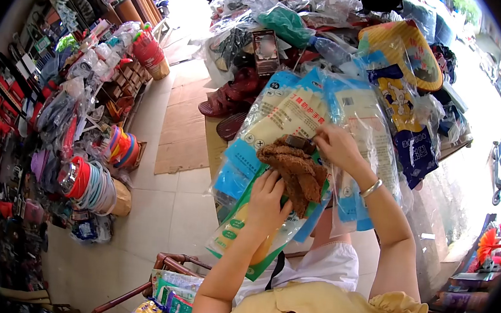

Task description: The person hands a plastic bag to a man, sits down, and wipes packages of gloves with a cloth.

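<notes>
A rough brown fabric piece (297,169), bunched up, lies over clear plastic packets in front of me. My left hand (267,203) rests at its lower left edge, fingers bent over a green-edged packet (235,227); what its fingertips grip is hidden. At the upper right of the brown piece is my right hand (338,146), its fingers pressed together near a dark band on the fabric; what they hold is too small to tell. Under both are blue and clear packets with red print (299,110). More clear packets (366,125) lie to the right.
Bagged goods (286,22) are heaped behind the packets, with dark red sandals (232,95), a small box (265,52) and a yellow hat (411,51). Shelves of goods and a hose coil (96,185) stand left. A bamboo chair (164,262) holds packets near my left arm.
</notes>
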Demonstrator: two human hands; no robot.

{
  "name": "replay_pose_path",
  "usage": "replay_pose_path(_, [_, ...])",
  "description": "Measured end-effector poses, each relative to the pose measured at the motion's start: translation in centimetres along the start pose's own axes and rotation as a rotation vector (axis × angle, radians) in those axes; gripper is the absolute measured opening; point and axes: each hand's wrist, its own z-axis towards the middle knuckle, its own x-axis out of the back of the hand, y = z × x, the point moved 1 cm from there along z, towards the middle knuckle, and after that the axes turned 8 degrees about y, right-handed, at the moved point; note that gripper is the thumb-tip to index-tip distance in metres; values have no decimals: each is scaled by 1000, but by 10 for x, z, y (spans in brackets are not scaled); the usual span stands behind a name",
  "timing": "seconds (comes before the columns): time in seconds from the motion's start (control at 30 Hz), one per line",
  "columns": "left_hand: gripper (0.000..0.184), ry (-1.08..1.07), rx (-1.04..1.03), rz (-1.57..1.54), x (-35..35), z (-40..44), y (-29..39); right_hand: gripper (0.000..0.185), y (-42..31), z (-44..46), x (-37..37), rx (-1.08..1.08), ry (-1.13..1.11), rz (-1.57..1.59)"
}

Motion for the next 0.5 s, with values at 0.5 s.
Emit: replay_pose_path(0.5, [46, 36, -16, -71, 0, -2, -5, 40, 2, 12, 7, -240, -627, 961])
